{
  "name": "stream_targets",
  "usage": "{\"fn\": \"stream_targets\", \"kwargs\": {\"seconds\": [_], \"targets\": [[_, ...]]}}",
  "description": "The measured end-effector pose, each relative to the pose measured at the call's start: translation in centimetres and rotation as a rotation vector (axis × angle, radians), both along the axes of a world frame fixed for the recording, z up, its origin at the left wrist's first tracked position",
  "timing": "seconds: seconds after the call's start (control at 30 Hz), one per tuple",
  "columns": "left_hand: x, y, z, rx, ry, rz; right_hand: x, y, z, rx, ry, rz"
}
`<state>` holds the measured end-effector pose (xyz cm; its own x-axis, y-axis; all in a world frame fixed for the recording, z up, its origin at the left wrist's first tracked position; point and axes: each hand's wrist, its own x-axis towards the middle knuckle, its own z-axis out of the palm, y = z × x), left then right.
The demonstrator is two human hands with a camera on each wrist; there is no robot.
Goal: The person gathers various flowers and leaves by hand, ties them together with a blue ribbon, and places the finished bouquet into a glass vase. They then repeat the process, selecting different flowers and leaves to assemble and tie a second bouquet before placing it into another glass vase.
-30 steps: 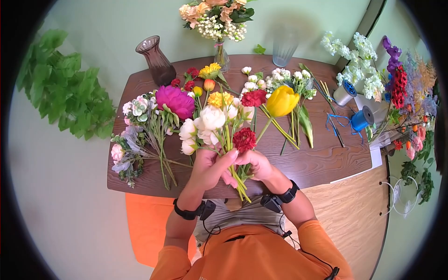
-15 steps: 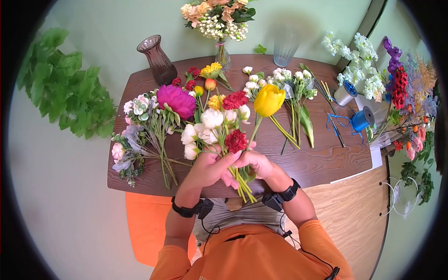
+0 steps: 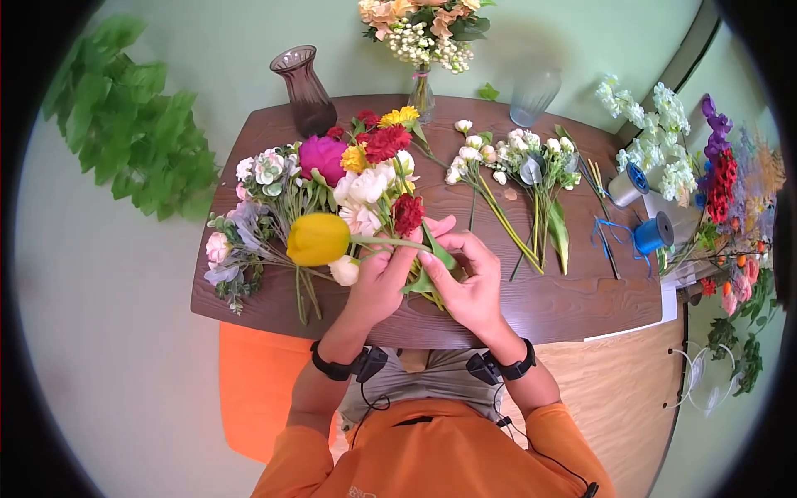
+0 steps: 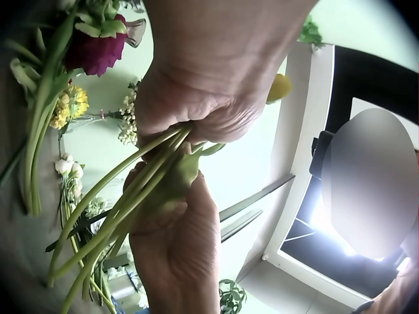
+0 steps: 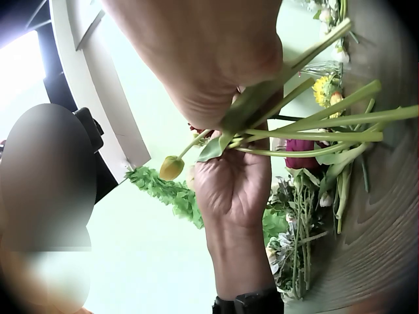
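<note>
Both hands meet at a bundle of flowers over the table's front half. My left hand (image 3: 380,285) grips its green stems, which fan out below the fist in the left wrist view. White blooms (image 3: 365,187) and red blooms (image 3: 408,214) top the bundle. A yellow tulip (image 3: 318,239) lies sideways over my left hand, its stem running right to my right hand (image 3: 471,286). My right fingers and thumb pinch that stem beside a green leaf (image 3: 438,247). In the right wrist view the tulip (image 5: 171,167) hangs out past the hands.
Loose stems with pink-white flowers (image 3: 268,168) and a magenta bloom (image 3: 322,159) lie left. White flower sprigs (image 3: 531,158), a blue spool (image 3: 652,234) and a silver spool (image 3: 628,184) lie right. A purple vase (image 3: 308,91) and a clear vase (image 3: 534,98) stand behind.
The tulip has swung from upright on the right to lying out over the left. The bundle's blooms lean further back, and my right hand has turned, its thumb on the tulip stem.
</note>
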<state>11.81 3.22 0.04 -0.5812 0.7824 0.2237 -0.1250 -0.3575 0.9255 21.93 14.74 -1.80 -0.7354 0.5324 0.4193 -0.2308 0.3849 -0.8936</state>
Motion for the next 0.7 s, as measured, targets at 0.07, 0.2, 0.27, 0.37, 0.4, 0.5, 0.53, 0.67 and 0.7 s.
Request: {"fn": "stream_targets", "kwargs": {"seconds": [0.07,0.2,0.27,0.37,0.4,0.5,0.53,0.67,0.7], "targets": [[0.1,0.1,0.0,0.007,0.001,-0.005,0.0,-0.5,-0.2,-0.154,0.017,0.007],[0.2,0.5,-1.0,0.102,-0.146,-0.014,-0.4,-1.4,-0.1,-0.289,0.123,0.007],[0.2,0.7,-1.4,0.127,-0.150,0.004,-0.3,-1.7,0.0,-0.129,0.045,-0.054],[0.4,0.9,-1.5,0.133,-0.098,0.085,0.1,-2.2,0.4,-0.023,-0.011,-0.070],[0.4,1.0,-1.7,0.137,-0.075,0.112,0.1,-2.3,0.5,0.032,0.030,-0.036],[0.4,1.1,-2.0,0.156,-0.066,0.140,0.4,-2.6,1.3,-0.035,0.041,0.010],[0.4,1.1,-2.0,0.172,-0.081,0.141,0.3,-2.6,1.4,-0.018,0.015,0.011],[0.9,1.1,-1.5,0.192,-0.201,0.127,-0.1,-2.9,-0.6,-0.342,0.026,0.093],[0.7,1.2,-1.8,0.191,-0.196,0.120,0.0,-2.9,-0.9,-0.385,0.042,0.102]]}}
